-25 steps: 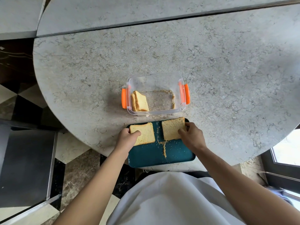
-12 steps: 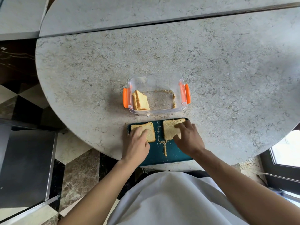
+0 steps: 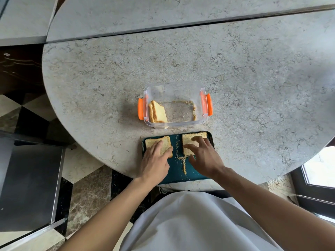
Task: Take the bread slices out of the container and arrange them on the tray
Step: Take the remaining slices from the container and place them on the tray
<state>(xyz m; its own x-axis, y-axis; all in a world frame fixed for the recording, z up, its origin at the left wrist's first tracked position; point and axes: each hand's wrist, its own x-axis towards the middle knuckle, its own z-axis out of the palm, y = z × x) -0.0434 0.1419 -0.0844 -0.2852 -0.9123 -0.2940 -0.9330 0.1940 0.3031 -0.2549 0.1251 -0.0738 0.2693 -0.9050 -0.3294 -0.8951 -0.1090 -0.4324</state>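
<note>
Left hand (image 3: 155, 160) lying flat, fingers spread, pressing left slice (image 3: 152, 143) at tray's (image 3: 177, 171) far-left corner. Right hand (image 3: 204, 156) splayed, resting on right slice (image 3: 190, 140) at far-right edge. Near half of tray sitting bare, crumbs (image 3: 184, 163) down middle. Container (image 3: 174, 105) just beyond on bench (image 3: 253, 87), holding remaining slices (image 3: 157, 113) leaning at left wall.

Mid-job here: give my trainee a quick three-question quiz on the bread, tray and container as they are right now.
1. True or false: the clear container has no bread left in it.
2. How many slices lie flat on the teal tray? A) one B) two C) four
3. Fill in: the left hand rests on the left slice, and the right hand rests on the ____ slice.

Key: 1. False; leaning slices stand at its left end. 2. B. 3. right.
</note>
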